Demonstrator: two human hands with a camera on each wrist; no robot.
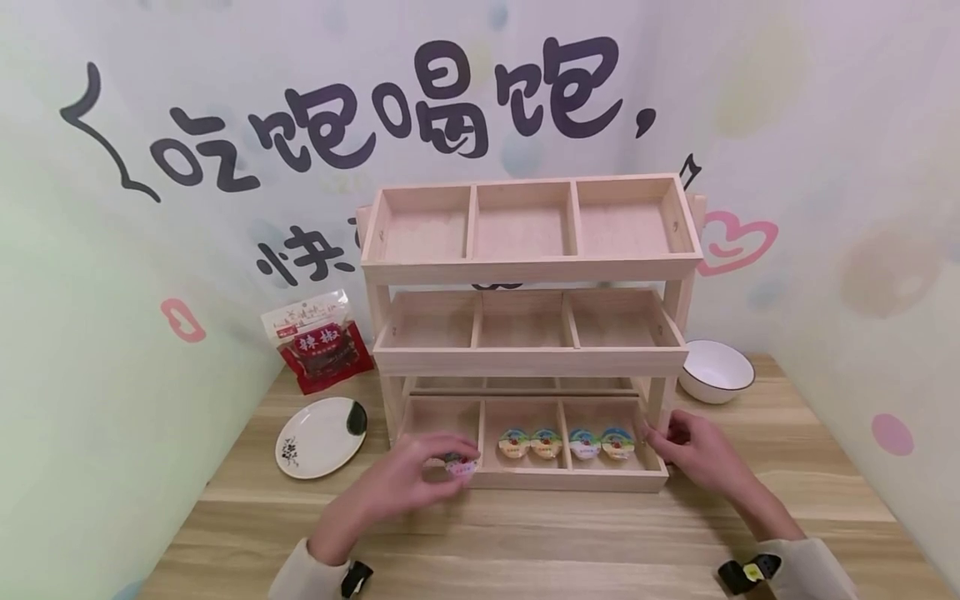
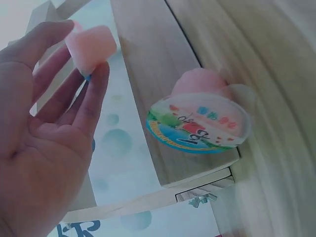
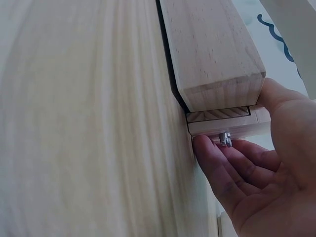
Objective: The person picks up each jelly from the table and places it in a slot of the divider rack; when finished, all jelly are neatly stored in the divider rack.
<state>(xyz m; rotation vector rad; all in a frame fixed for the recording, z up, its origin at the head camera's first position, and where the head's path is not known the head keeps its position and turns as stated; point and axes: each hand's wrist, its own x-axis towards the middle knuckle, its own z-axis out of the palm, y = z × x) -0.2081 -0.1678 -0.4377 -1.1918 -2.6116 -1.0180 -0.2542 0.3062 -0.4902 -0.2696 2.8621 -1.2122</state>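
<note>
The left hand [image 1: 408, 483] pinches a small pink jelly cup [image 1: 461, 467] between thumb and fingertips, right at the front lip of the wooden rack [image 1: 525, 267], over its bottom-left compartment. The wrist view shows the grip is light: only the fingertips [image 2: 98, 74] touch the cup, and a second cup [image 2: 197, 118] already lies on its side in the compartment beside it. The right hand [image 1: 693, 454] rests with fingers loosely curved against the rack's lower right corner post, steadying it, clamped on nothing.

I think the held cup could slip from that shallow pinch and roll off the front lip onto the table [image 1: 525, 533]. It might also knock the tipped cup as it goes in. Four more cups [image 1: 566, 443] sit in the middle and right compartments. Near the table's left edge lie a plate [image 1: 318, 437] and a red packet [image 1: 318, 340]; a white bowl [image 1: 715, 371] stands by the right edge.
</note>
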